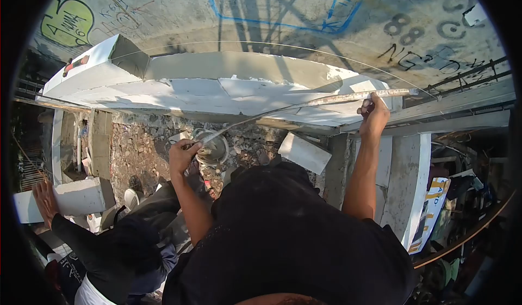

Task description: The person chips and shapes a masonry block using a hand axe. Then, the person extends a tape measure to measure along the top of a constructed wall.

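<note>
A long, flat, bendy strip that looks like a worn measuring tape [337, 98] stretches between my hands, stained whitish and brown toward its right end. My left hand [184, 155] is closed on its left end, above a bucket of grey mix [212, 149]. Over the right part of the white block wall [201, 93], my right hand [374, 116] pinches the strip near its other end, which sticks out past my fingers. The strip sags toward the left and lies in front of the wall's near edge.
A thin string [261, 42] runs above the wall. A loose white block [304, 153] lies below it. At left, a co-worker's hand [45, 200] rests on another block [81, 196]. A small red-and-black object [75, 64] sits on the wall's left end. Behind stands a graffitied concrete wall [163, 11].
</note>
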The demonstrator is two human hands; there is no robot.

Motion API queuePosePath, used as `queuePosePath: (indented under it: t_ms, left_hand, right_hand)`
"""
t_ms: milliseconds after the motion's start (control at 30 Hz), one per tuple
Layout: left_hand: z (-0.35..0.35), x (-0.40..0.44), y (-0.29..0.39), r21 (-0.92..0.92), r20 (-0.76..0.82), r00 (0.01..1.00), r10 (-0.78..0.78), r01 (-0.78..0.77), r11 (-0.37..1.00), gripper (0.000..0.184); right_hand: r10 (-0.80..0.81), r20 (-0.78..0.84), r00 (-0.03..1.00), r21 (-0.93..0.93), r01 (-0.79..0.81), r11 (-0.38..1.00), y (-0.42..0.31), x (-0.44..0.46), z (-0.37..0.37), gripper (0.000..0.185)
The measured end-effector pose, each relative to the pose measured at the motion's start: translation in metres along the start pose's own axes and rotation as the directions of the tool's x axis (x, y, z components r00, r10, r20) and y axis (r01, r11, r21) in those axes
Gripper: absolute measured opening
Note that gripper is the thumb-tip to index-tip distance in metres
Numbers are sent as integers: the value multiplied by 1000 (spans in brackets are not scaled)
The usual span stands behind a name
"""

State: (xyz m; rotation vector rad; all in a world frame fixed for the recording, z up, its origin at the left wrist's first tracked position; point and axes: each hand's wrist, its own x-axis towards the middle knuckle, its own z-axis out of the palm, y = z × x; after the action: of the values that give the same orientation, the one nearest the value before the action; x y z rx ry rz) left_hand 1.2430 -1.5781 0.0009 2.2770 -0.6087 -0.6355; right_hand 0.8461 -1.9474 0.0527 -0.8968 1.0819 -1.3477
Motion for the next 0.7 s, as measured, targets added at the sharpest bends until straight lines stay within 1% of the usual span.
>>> queuePosePath:
  t_ms: [33, 67, 133, 167, 200, 233, 267, 300, 333, 367, 400, 467, 500, 533, 567, 600, 633, 700]
  left_hand:
    - [30, -15, -28, -45, 123, 990, 65, -60, 997, 31]
    - [47, -41, -21, -122, 277, 959, -53, 89, 989, 30]
    - [95, -70, -66, -229, 296, 955, 18, 53, 972, 32]
    - [96, -77, -59, -228, 292, 956, 11, 58, 972, 32]
    - [94, -86, -48, -221, 388, 922, 16, 76, 972, 33]
    - [93, -93, -43, -214, 481, 876, 22, 93, 972, 34]
    - [94, -93, -45, -164, 501, 864, 47, 42, 986, 34]
    - [92, -94, -47, -164, 500, 864, 47, 41, 986, 34]
    - [86, -95, -41, -141, 569, 822, 28, 63, 988, 34]
    - [80, -98, -38, -113, 632, 775, 9, 80, 990, 35]
    - [79, -100, -44, -104, 628, 778, 17, 62, 993, 35]
    - [78, -111, -62, -112, 666, 746, -2, 103, 988, 35]
    - [76, -119, -69, -103, 667, 745, 12, 76, 992, 35]
    - [73, -129, -74, -82, 620, 784, 32, 24, 996, 34]
    - [70, -140, -81, -64, 573, 818, 59, -27, 998, 34]
    - [75, -150, -102, -112, 548, 832, 91, -35, 993, 33]
    - [74, -158, -117, -110, 555, 826, 99, -45, 993, 33]
    - [67, -182, -147, -203, 598, 799, 65, 72, 977, 33]
  right_hand:
    - [-34, 64, 997, -33, 36, 999, 14, -17, 6, 23]
    - [15, 157, 987, -111, 3, 994, 27, -37, 12, 27]
    - [135, 330, 934, -300, -31, 953, 50, -87, 24, 34]
    - [143, 478, 867, -287, 0, 958, 58, -116, 31, 37]
    - [215, 550, 807, -402, 30, 915, 74, -139, 31, 39]
    - [245, 643, 726, -436, 84, 896, 85, -161, 35, 41]
    - [280, 759, 588, -513, 275, 813, 87, -176, 39, 45]
    - [279, 759, 588, -512, 276, 813, 94, -190, 42, 45]
    - [335, 850, 407, -505, 443, 741, 100, -203, 48, 44]
    - [404, 888, 217, -448, 599, 664, 102, -213, 52, 45]
    - [386, 894, 227, -441, 599, 668, 98, -217, 52, 45]
    - [620, 769, 156, -567, 615, 548, 63, -225, 62, 47]
    - [602, 778, 176, -566, 613, 552, 61, -227, 58, 47]
    - [636, 754, 162, -581, 616, 532, 58, -231, 51, 48]
    - [684, 712, 156, -601, 640, 479, 73, -233, 39, 48]
    - [730, 667, 150, -613, 666, 424, 88, -235, 26, 50]
    - [727, 667, 163, -621, 662, 420, 104, -242, 9, 50]
    - [648, 706, 285, -619, 693, 370, 125, -260, -24, 47]
